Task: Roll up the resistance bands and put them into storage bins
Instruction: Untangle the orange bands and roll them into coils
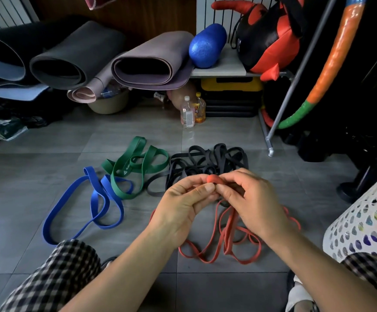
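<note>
The left hand [183,208] and the right hand [248,199] are meeting above the floor [48,143]. Their fingers [207,188] are curling round and pinching the small rolled end of the red band [214,179], whose loose loops are lying on the tiles beneath. The blue band [95,199], green band [126,167] and black bands [219,154] are lying just beyond. A white perforated basket [363,221] is standing at the right.
</note>
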Demonstrator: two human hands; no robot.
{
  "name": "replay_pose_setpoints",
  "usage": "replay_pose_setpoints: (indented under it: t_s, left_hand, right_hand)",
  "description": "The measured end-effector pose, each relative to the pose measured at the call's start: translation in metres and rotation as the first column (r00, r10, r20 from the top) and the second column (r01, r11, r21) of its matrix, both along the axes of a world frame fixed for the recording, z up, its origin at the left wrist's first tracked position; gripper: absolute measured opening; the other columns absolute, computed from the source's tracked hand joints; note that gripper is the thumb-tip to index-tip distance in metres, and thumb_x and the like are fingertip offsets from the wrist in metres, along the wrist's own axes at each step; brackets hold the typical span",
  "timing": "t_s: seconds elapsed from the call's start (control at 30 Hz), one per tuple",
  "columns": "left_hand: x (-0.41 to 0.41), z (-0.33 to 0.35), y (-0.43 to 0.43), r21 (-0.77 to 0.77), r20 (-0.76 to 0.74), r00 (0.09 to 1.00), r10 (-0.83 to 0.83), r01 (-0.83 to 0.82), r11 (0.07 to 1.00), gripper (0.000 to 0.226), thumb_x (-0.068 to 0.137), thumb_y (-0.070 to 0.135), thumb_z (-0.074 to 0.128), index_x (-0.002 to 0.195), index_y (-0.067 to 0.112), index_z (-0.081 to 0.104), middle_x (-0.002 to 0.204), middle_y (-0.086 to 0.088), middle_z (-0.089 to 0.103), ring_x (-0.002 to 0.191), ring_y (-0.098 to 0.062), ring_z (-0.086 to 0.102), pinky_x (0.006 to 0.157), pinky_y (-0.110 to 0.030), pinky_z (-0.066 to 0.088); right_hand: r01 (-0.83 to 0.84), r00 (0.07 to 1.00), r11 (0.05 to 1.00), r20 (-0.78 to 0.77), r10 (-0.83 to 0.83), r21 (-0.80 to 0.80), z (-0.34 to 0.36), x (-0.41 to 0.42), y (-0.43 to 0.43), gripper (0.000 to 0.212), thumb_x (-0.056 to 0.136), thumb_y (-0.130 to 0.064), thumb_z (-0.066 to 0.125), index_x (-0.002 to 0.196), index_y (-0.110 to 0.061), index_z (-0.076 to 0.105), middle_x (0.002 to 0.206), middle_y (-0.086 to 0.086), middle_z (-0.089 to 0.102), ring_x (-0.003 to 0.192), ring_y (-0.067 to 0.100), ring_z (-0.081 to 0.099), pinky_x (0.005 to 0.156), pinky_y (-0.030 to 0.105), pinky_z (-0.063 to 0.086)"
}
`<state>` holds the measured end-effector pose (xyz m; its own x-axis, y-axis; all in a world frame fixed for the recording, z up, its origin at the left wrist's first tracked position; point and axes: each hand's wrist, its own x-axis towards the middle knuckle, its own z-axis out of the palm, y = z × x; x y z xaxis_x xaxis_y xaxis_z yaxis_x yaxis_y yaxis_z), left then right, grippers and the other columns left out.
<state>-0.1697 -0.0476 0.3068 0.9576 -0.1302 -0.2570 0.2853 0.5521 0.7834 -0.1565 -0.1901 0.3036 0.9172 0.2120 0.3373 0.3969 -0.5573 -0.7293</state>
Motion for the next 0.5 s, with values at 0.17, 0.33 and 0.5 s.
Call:
replay_pose_setpoints:
  t_s: [0.17, 0.33, 0.5]
  left_hand:
    - [0.0036, -0.0029, 0.0046, 0.038, -0.05, 0.998, -0.04, 0.042, 0.998, 0.024, 0.064, 0.011, 0.065, 0.086, 0.003, 0.06, 0.076, -0.011, 0.064, 0.067, -0.017, 0.064, 0.066, -0.025, 0.057]
    - [0.0039, -0.0055, 0.0065, 0.116, -0.14, 0.982, -0.129, 0.146, 0.982, 0.023, 0.068, 0.013, 0.064, 0.086, -0.001, 0.064, 0.071, -0.011, 0.066, 0.063, -0.014, 0.065, 0.059, -0.022, 0.055]
    - [0.0029, -0.0057, -0.0002, 0.033, -0.124, 0.99, -0.065, 0.07, 0.997, 0.007, 0.067, 0.013, 0.065, 0.073, 0.008, 0.065, 0.061, -0.002, 0.059, 0.053, -0.008, 0.05, 0.052, -0.016, 0.044]
  right_hand:
    - [0.031, 0.98, 0.951, 0.196, 0.031, -0.307, 0.0014, 0.0, -0.001, 0.027, 0.08, -0.031, 0.058, 0.09, -0.007, 0.066, 0.084, 0.003, 0.063, 0.076, 0.018, 0.062, 0.066, 0.024, 0.049]
    - [0.02, 0.945, 0.862, 0.292, 0.149, -0.506, 0.0019, -0.0015, -0.0032, 0.016, 0.074, -0.018, 0.068, 0.084, -0.006, 0.065, 0.082, 0.006, 0.062, 0.074, 0.021, 0.063, 0.06, 0.027, 0.055]
    - [-0.108, 0.994, 0.99, 0.005, 0.109, -0.096, 0.0077, 0.0034, -0.0072, 0.017, 0.082, -0.025, 0.065, 0.095, -0.014, 0.066, 0.092, -0.005, 0.06, 0.085, 0.007, 0.06, 0.074, 0.016, 0.049]
